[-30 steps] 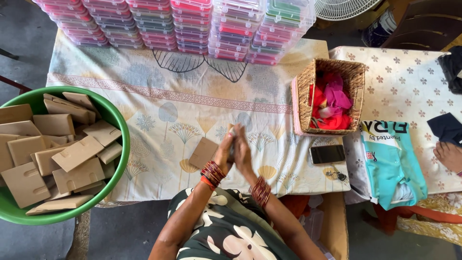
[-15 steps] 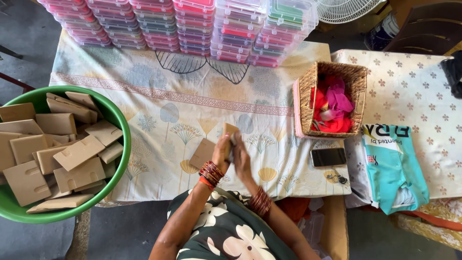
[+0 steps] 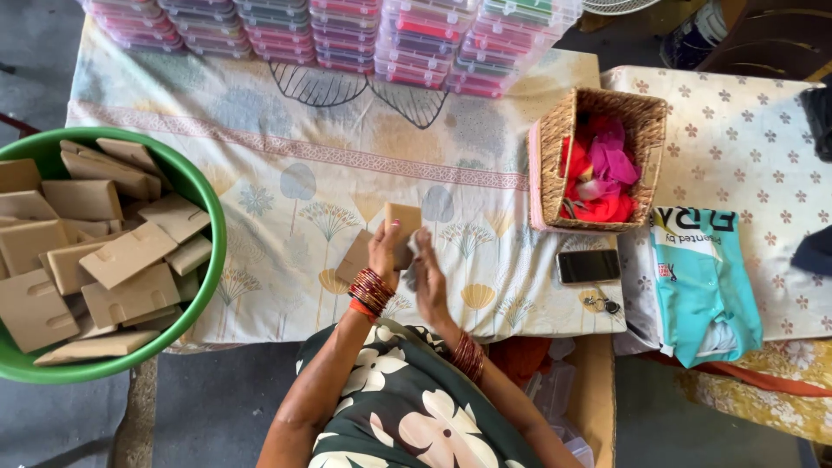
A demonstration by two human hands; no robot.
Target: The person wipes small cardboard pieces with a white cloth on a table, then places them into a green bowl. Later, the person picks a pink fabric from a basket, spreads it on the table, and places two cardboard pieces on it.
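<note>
Overhead view of a person seated at a table [image 3: 286,173] covered with a pale cloth printed with leaves and trees. The left hand [image 3: 384,251] is closed in a grip on a small brown cardboard piece [image 3: 403,227], fingers wrapped round its lower edge so that the piece stands above the cloth, near the table's front edge. A second cardboard piece [image 3: 355,256] lies flat on the cloth, touching the left hand on its outer side. The right hand [image 3: 429,282] is just beside the held piece, blurred; whether its fingers are spread or pinching something cannot be told. Both wrists carry red bangles.

Left of the table stands a green tub [image 3: 208,260] heaped with similar brown cardboard pieces. Along the table's far edge are stacks of clear plastic boxes [image 3: 347,35] with coloured contents. At the table's right end sits a wicker basket [image 3: 555,156] holding red and pink cloth; in front of the basket lie a dark phone [image 3: 588,266] and a bunch of keys [image 3: 600,303]. Right of the phone lies a teal-and-white bag [image 3: 702,277].
</note>
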